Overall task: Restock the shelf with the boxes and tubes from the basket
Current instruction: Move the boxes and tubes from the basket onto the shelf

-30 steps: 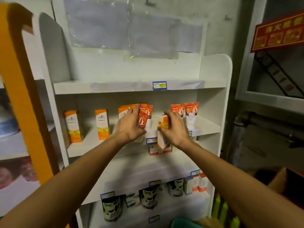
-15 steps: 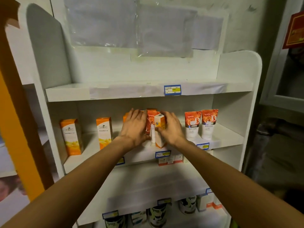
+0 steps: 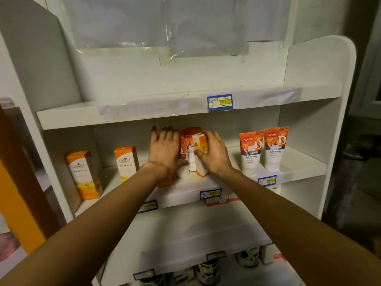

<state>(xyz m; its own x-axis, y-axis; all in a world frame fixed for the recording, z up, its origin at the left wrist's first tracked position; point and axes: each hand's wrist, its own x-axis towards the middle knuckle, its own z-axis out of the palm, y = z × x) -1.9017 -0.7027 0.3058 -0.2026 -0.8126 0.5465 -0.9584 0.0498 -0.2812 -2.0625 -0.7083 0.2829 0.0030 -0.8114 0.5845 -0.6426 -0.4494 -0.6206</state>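
Note:
Both my hands are at the middle shelf (image 3: 305, 172) of a white rack. My right hand (image 3: 214, 155) grips an orange and white box (image 3: 200, 147) that stands on the shelf. Just left of it stand orange and white tubes (image 3: 188, 149), partly hidden. My left hand (image 3: 165, 149) lies with straight fingers against those tubes and over an orange box (image 3: 167, 181) behind my wrist. Two more orange boxes (image 3: 83, 174) (image 3: 126, 162) stand further left. Two rose-printed tubes (image 3: 250, 149) (image 3: 274, 147) stand to the right. The basket is out of view.
The top shelf (image 3: 68, 118) carries a blue price tag (image 3: 219, 102). The shelf below the middle one (image 3: 195, 230) holds small boxes (image 3: 221, 199) at its back. Dark printed cans (image 3: 207, 271) stand on the lowest shelf. An orange post (image 3: 18, 203) rises at the left.
My view has moved closer to the rack and up. My right hand has brought the box up from below the shelf edge onto the middle shelf, and my left hand's fingers have straightened against the tubes.

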